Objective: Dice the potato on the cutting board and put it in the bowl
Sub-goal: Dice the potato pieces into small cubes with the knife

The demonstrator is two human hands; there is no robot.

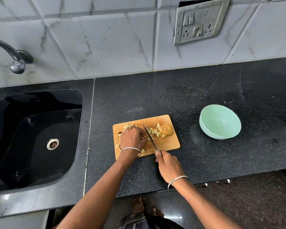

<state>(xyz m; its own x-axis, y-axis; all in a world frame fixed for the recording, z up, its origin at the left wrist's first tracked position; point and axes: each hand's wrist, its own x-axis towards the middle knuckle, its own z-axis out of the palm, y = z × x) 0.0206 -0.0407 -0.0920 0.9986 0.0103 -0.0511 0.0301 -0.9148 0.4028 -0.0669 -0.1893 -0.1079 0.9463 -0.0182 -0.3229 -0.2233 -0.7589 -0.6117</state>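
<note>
A wooden cutting board point(170, 142) lies on the dark counter. Pale potato dice point(153, 131) are scattered over it, and an uncut potato chunk point(168, 130) sits near its right end. My left hand point(133, 138) curls over potato pieces on the board's left half; what its fingers hold is hidden. My right hand point(168, 164) grips the handle of a knife point(151, 138), whose blade slants across the board just right of my left fingers. A mint-green bowl point(220, 121) stands to the right of the board, with nothing visible inside.
A black sink point(35, 139) with a metal drain fills the left side, with a tap point(15, 58) above it. The tiled wall carries a switch and socket plate point(199, 22). The counter's front edge runs just below my right wrist.
</note>
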